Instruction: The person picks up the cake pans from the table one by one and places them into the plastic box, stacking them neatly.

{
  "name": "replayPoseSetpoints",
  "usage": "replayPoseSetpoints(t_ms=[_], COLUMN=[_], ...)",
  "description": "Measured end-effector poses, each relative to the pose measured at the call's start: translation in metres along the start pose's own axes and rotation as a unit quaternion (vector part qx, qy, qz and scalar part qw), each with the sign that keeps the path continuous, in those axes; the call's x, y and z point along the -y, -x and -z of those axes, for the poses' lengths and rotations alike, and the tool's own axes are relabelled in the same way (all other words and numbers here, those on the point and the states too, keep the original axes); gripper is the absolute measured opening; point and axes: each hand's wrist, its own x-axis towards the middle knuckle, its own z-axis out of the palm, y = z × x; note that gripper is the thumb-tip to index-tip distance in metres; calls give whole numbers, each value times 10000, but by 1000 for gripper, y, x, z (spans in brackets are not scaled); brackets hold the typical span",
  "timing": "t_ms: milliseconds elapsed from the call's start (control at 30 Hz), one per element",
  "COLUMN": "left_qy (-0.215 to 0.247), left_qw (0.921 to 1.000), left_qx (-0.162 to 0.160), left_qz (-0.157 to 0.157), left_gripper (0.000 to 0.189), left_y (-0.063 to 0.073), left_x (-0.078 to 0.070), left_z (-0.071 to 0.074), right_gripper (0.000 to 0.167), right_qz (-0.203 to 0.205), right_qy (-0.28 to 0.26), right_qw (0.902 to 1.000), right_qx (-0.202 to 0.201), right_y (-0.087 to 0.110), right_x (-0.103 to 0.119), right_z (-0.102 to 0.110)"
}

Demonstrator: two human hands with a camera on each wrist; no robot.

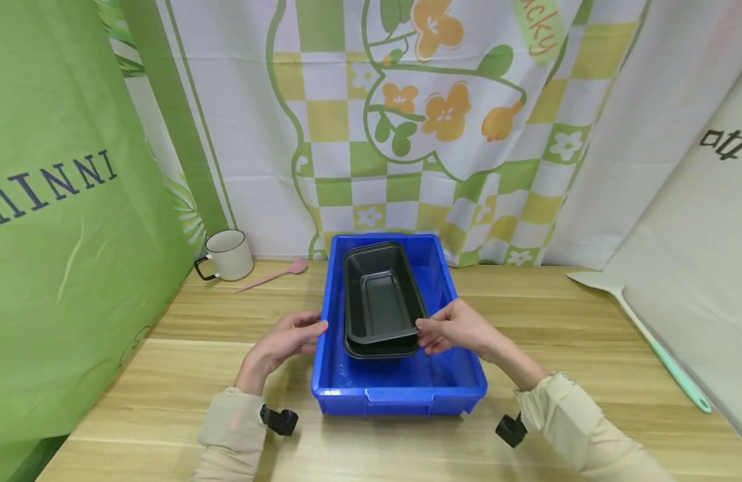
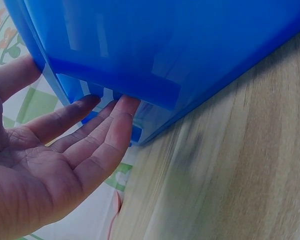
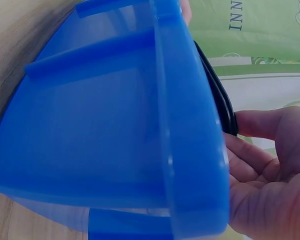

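Inside a blue plastic bin (image 1: 401, 396) lie two black loaf pans. The upper loaf pan (image 1: 384, 304) sits in the lower loaf pan (image 1: 383, 350), with a dark gap between their rims at the near end. My right hand (image 1: 457, 329) pinches the upper pan's near right corner between thumb and fingers; in the right wrist view the bin wall (image 3: 105, 120) hides most of the pans. My left hand (image 1: 289, 339) holds the bin's left side. In the left wrist view its thumb meets the rim and its fingertips (image 2: 127, 105) tuck under a side ledge (image 2: 115, 85).
A white mug (image 1: 229, 256) with a black handle and a pink spoon (image 1: 274, 275) stand at the back left. On the right lies a white turner with a green handle (image 1: 666, 358). A patterned curtain (image 1: 407, 167) hangs behind the wooden table (image 1: 527, 294).
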Motion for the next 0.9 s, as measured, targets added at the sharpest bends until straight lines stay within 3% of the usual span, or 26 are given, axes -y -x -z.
replayPoseSetpoints(t_ms=[467,900], left_qy=[-72,-53], left_qw=[10000,10000], left_qx=[-25,18], left_qz=[23,-24], left_gripper=[63,64], left_y=[-1,1], left_x=[1,2], left_z=[1,2], right_gripper=[31,40], right_qz=[211,281], right_qy=[138,-366], right_qw=[9996,9984], right_qx=[-138,-315], right_y=[5,9], right_x=[3,15], right_z=[4,16])
